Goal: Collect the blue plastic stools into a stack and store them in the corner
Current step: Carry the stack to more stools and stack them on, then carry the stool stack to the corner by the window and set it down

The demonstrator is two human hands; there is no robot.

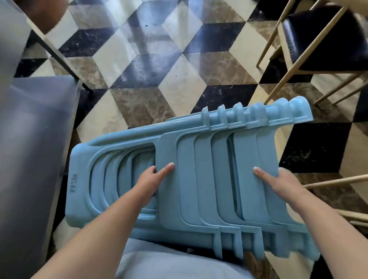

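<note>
Stack of blue stools (198,171): nested, lying on its side, carried at waist height above the floor. Left hand (151,180) grips a leg edge near the seats; right hand (279,182) grips the outermost leg, fingers probably curled underneath. Beyond: chequered floor (170,76); black-seated chair (328,40), far right.

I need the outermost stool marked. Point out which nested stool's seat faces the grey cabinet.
The leftmost stool, with embossed lettering on its seat; every other stool nests inside it.
</note>
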